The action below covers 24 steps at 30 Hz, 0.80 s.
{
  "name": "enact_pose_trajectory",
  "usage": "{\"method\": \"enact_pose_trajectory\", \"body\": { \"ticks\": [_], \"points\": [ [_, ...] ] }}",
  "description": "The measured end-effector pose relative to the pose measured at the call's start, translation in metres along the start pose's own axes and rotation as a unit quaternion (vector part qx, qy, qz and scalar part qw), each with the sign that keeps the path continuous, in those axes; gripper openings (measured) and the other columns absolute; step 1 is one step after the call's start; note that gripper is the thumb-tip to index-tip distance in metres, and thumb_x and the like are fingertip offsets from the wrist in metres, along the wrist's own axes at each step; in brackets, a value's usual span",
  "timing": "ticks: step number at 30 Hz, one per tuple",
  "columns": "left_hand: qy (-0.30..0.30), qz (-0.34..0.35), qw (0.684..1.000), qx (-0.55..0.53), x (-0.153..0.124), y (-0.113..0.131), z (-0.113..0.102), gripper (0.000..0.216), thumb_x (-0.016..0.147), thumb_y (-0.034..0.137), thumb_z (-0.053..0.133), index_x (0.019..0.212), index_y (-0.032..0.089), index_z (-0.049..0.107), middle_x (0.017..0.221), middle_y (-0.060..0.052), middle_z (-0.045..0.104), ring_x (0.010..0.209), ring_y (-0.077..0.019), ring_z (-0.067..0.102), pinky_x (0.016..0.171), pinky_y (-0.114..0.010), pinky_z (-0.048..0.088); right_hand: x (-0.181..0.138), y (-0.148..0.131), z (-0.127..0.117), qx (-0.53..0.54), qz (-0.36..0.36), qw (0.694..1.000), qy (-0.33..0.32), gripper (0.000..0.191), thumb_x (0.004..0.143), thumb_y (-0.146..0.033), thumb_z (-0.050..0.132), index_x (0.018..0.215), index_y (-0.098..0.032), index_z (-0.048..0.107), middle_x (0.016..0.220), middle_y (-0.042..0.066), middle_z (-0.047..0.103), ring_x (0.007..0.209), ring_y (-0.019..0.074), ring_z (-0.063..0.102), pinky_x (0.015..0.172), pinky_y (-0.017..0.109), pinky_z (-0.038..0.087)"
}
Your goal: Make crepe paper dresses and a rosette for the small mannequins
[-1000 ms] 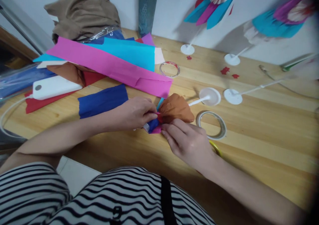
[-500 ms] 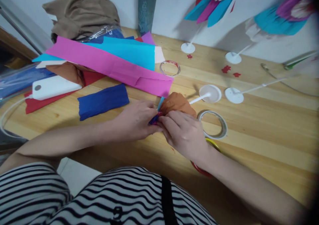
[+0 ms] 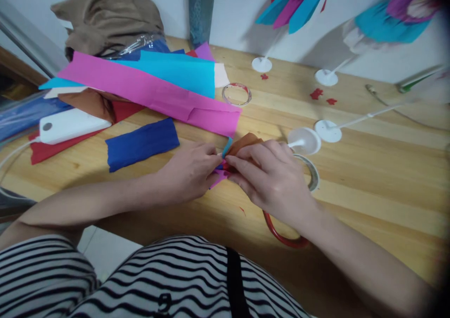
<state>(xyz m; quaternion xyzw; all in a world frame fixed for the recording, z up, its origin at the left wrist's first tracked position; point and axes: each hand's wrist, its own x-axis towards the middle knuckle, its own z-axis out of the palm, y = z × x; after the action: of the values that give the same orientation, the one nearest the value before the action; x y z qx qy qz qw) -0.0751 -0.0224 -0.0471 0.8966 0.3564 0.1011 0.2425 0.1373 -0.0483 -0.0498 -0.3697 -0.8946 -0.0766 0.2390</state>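
Observation:
My left hand (image 3: 186,173) pinches the gathered end of a small bundle of crepe paper, where magenta paper (image 3: 218,179) pokes out below the fingers. Right against it, my right hand (image 3: 272,175) is closed on the same bundle, thumb and fingertips together. Brown crepe paper (image 3: 245,142) fans out behind the right fingers, and a light blue strip (image 3: 228,146) sticks up between the hands. Beyond the right knuckles shows a white stand (image 3: 306,141) with a round base; its join to the bundle is hidden. A dark blue crepe rectangle (image 3: 142,144) lies left of the hands.
A magenta sheet (image 3: 151,90) and other coloured paper lie at the back left, near a white power bank (image 3: 73,124). A tape roll (image 3: 313,172) and a red loop handle (image 3: 281,236) sit by my right hand. Paper decorations on white stands (image 3: 262,64) stand behind.
My right hand has shifted right and turned, covering more of the brown paper. The white stand has moved right and tilted. More magenta paper shows below my left fingers.

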Motion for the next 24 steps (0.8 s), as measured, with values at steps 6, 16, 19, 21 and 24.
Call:
{"method": "enact_pose_trajectory", "body": {
  "ticks": [6, 16, 19, 21, 24],
  "points": [
    [0.003, 0.004, 1.000, -0.008, 0.002, 0.000, 0.001, 0.014, 0.093, 0.021, 0.054, 0.097, 0.017, 0.067, 0.096, -0.008, 0.069, 0.093, -0.0224, 0.066, 0.083, -0.036, 0.053, 0.010, 0.004, 0.009, 0.020, 0.020, 0.999, -0.042, 0.017, 0.099, -0.027, 0.055, 0.091, -0.028, 0.070, 0.094, 0.004, 0.073, 0.091, 0.0269, 0.060, 0.077, 0.045, 0.041],
    [0.018, -0.021, 1.000, 0.015, 0.002, 0.005, 0.002, 0.006, 0.094, 0.019, 0.055, 0.094, 0.016, 0.060, 0.089, -0.004, 0.066, 0.084, -0.0188, 0.063, 0.081, -0.033, 0.050, 0.010, 0.002, 0.015, 0.096, 0.066, 0.992, -0.038, 0.014, 0.096, -0.020, 0.056, 0.088, -0.026, 0.067, 0.098, 0.007, 0.073, 0.112, 0.0318, 0.061, 0.089, 0.048, 0.045],
    [0.012, -0.041, 0.999, 0.016, 0.004, 0.008, -0.001, 0.005, 0.092, 0.017, 0.058, 0.096, 0.015, 0.057, 0.090, -0.005, 0.065, 0.084, -0.0201, 0.062, 0.082, -0.035, 0.050, 0.010, 0.002, 0.017, 0.104, 0.063, 0.992, -0.024, 0.010, 0.093, -0.017, 0.060, 0.090, -0.022, 0.068, 0.100, 0.008, 0.073, 0.117, 0.0339, 0.061, 0.091, 0.050, 0.045],
    [0.007, -0.046, 0.999, 0.008, 0.004, 0.009, -0.002, 0.006, 0.092, 0.018, 0.057, 0.097, 0.015, 0.056, 0.092, -0.006, 0.065, 0.086, -0.0206, 0.062, 0.083, -0.036, 0.050, 0.010, 0.002, 0.018, 0.112, 0.062, 0.991, -0.027, 0.010, 0.092, -0.016, 0.061, 0.092, -0.021, 0.069, 0.103, 0.008, 0.074, 0.120, 0.0350, 0.060, 0.094, 0.051, 0.045],
    [0.004, -0.049, 0.999, -0.010, 0.003, 0.008, -0.001, 0.005, 0.093, 0.020, 0.055, 0.096, 0.017, 0.055, 0.094, -0.005, 0.065, 0.089, -0.0206, 0.063, 0.084, -0.036, 0.050, 0.011, 0.003, 0.021, 0.117, 0.062, 0.991, -0.026, 0.013, 0.093, -0.018, 0.059, 0.092, -0.022, 0.071, 0.105, 0.007, 0.074, 0.123, 0.0346, 0.058, 0.096, 0.052, 0.045]
  ]
}}
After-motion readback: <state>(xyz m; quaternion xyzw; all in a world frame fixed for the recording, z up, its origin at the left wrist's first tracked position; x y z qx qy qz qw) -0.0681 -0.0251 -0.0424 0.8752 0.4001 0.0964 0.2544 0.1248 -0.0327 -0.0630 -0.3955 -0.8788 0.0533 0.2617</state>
